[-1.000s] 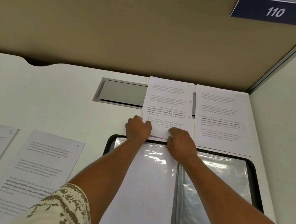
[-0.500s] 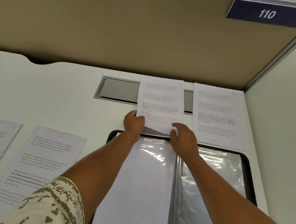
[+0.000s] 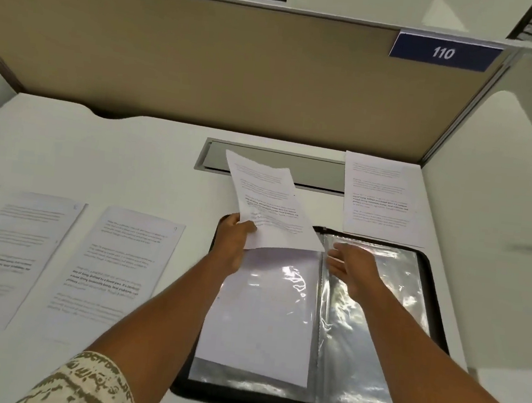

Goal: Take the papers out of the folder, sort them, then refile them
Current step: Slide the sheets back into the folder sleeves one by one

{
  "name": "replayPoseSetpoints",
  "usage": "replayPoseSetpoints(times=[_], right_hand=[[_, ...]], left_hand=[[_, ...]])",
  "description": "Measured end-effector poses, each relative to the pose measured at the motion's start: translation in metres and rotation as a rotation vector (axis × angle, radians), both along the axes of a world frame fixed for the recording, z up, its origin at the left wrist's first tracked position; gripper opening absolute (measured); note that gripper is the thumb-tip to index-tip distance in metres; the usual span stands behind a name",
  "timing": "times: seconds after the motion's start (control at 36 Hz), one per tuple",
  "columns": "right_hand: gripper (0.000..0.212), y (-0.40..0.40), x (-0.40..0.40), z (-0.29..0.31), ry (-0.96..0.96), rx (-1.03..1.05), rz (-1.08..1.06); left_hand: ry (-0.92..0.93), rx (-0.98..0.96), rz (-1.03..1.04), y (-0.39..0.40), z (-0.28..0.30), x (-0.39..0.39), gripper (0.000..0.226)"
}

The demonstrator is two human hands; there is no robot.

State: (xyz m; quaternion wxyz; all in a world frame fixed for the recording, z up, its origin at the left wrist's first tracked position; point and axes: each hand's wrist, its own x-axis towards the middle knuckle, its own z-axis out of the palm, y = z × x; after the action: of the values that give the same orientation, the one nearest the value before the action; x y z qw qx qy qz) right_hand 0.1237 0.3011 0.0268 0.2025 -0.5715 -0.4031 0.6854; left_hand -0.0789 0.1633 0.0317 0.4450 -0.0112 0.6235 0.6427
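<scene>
— What do I have on the left hand (image 3: 232, 242)?

— I see it reaching forward from the lower left, forearm bare, a patterned sleeve (image 3: 87, 386) at the upper arm. The fingers are curled and the thumb pinches the near left corner of a printed sheet (image 3: 269, 201), which is lifted and tilted to the left.

— And the right hand (image 3: 351, 269)?

— I see the right forearm coming in from the lower right corner. That hand holds nothing: its fingers are straight and slightly spread, pointing left toward the held sheet, just apart from its near right corner. The two hands sit level with each other, near one another.
</scene>
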Motion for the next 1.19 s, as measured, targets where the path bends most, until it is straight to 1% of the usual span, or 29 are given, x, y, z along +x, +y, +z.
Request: replayPoseSetpoints(times=[0.08, 0.14, 0.28, 0.39, 0.5, 0.56, 0.64, 0.72, 0.75, 0.83, 0.94, 1.03, 1.11, 1.19], right_hand=[[0.01, -0.02, 0.013, 0.003, 0.016, -0.08, 0.04], [0.012, -0.035, 0.022, 0.005, 0.01, -0.117, 0.08], [0.018, -0.069, 0.039, 0.004, 0.0, -0.178, 0.145], [0.021, -0.092, 0.056, -0.002, 0.008, -0.16, 0.199], [0.024, -0.115, 0.073, -0.007, -0.042, -0.114, 0.249], [0.024, -0.125, 0.081, -0.01, -0.057, -0.074, 0.238], [0.017, -0.142, 0.093, -0.008, -0.066, -0.027, 0.195], [0.013, -0.158, 0.108, -0.006, -0.055, -0.025, 0.171], [0.015, -0.162, 0.113, -0.006, -0.046, -0.027, 0.161], [0.022, -0.173, 0.129, -0.007, 0.003, -0.031, 0.128], [0.02, -0.188, 0.15, -0.002, -0.001, -0.01, 0.132], [0.021, -0.193, 0.168, -0.001, 0.006, 0.007, 0.153], [0.022, -0.197, 0.185, 0.0, 0.009, -0.012, 0.161], [0.022, -0.199, 0.202, 0.001, 0.012, -0.026, 0.174]], left_hand=[[-0.083, 0.085, -0.05, -0.026, 0.006, 0.016, 0.036], [-0.124, 0.107, -0.084, -0.045, 0.007, 0.025, 0.042], [-0.139, 0.081, -0.204, -0.089, 0.002, 0.042, 0.041], [-0.125, 0.047, -0.33, -0.124, 0.0, 0.056, 0.046], [-0.128, 0.037, -0.435, -0.151, 0.0, 0.069, 0.044], [-0.128, 0.034, -0.472, -0.159, 0.003, 0.074, 0.04], [-0.113, 0.011, -0.48, -0.167, 0.004, 0.078, 0.031], [-0.082, -0.026, -0.458, -0.172, 0.002, 0.08, 0.038], [-0.059, -0.047, -0.449, -0.172, 0.002, 0.081, 0.04], [0.024, -0.101, -0.405, -0.172, 0.002, 0.087, 0.032], [0.097, -0.134, -0.354, -0.171, -0.003, 0.097, 0.027], [0.103, -0.129, -0.351, -0.172, -0.007, 0.107, 0.021], [0.105, -0.126, -0.391, -0.173, -0.011, 0.119, 0.022], [0.118, -0.138, -0.418, -0.175, -0.012, 0.134, 0.018]])
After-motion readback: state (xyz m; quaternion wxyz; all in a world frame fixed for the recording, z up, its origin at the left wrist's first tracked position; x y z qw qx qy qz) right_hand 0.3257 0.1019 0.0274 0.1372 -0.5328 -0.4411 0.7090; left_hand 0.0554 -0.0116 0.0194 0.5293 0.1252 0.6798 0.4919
